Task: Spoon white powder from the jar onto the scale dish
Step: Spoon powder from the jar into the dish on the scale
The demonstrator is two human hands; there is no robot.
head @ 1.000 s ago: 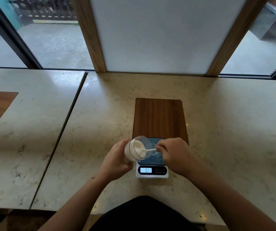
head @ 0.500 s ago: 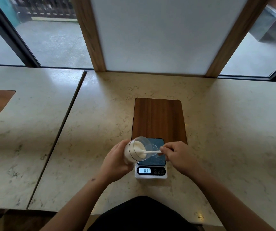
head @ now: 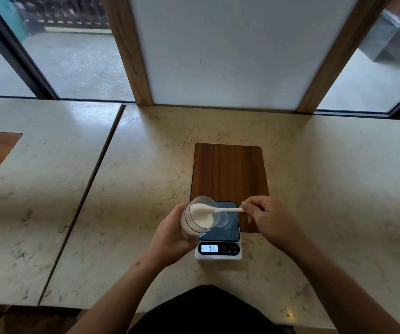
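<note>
While the jar [head: 197,219] is held tilted, mouth toward the right, the entry reads as follows.

Item: jar, clear, part-filled with white powder [head: 200,214]. Held in the left hand [head: 170,233], which is wrapped round its base and wall, over the left edge of the scale [head: 219,239].

Item: spoon [head: 220,210], white. Long axis runs left–right, nearly level; bowl inside the jar mouth against the powder, handle end pinched by the fingertips of the right hand [head: 270,221], closed on it.

Item: scale dish [head: 223,219], clear, hard to make out. Sits on the dark platform of the scale, just right of and below the jar mouth, partly hidden by it.

Item: scale. Stands at the near edge of the wooden inlay [head: 229,172] in the tabletop [head: 314,177], close to the tabletop's near edge; display lit, seemingly "031".

Relation governing the next move, as judged: the dish lies between the hands, immediately beside the jar mouth, so a loaded spoon need only be drawn rightward along its own axis and tipped. The right hand is the working one; the left only steadies.
</note>
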